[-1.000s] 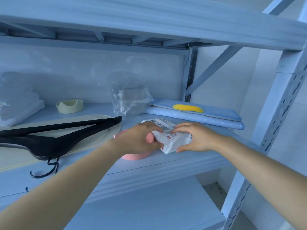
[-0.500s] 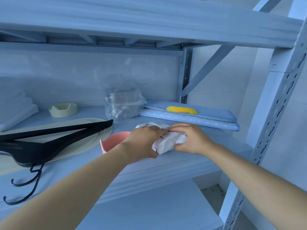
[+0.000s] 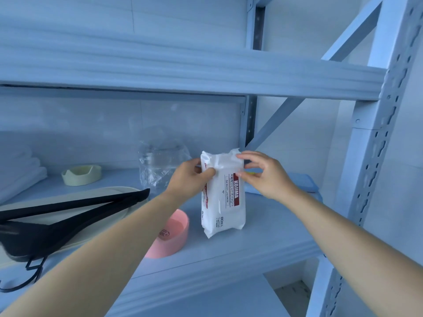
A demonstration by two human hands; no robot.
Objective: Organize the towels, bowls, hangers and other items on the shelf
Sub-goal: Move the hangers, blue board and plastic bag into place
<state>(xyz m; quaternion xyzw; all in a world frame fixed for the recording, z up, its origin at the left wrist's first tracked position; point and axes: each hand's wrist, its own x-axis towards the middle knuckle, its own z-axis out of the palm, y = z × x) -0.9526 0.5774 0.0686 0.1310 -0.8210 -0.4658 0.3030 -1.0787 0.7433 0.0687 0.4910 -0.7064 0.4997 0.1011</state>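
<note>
The pack of wipes (image 3: 223,195) stands upright over the middle shelf board (image 3: 263,236), with its red label running down the front. Its lower edge is at the board or just above it; I cannot tell if it touches. Both hands hold the pack near its top.

The left hand (image 3: 191,178) grips the upper left edge: the thumb lies on the front and the other fingers curl behind the pack. The right hand (image 3: 265,176) pinches the upper right corner between forefinger and thumb, and its remaining fingers are spread loosely and hold nothing.

A pink bowl (image 3: 175,232) sits on the board just to the left of the pack, partly hidden by the left forearm. Further left, black hangers (image 3: 68,216) lie on a flat cream tray (image 3: 75,197), and their hooks hang over the front edge of the shelf.

Behind the tray there is a cream ring-shaped dish (image 3: 81,175), and white folded towels (image 3: 20,172) are stacked at the far left near the wall. A crumpled clear plastic bag (image 3: 158,165) stands behind the left hand. A blue folded cloth (image 3: 302,181) lies on the board behind the right hand, partly covered by it.

Above all this runs the upper shelf board (image 3: 183,72), and a pale metal post (image 3: 375,168) with slots stands at the right.
</note>
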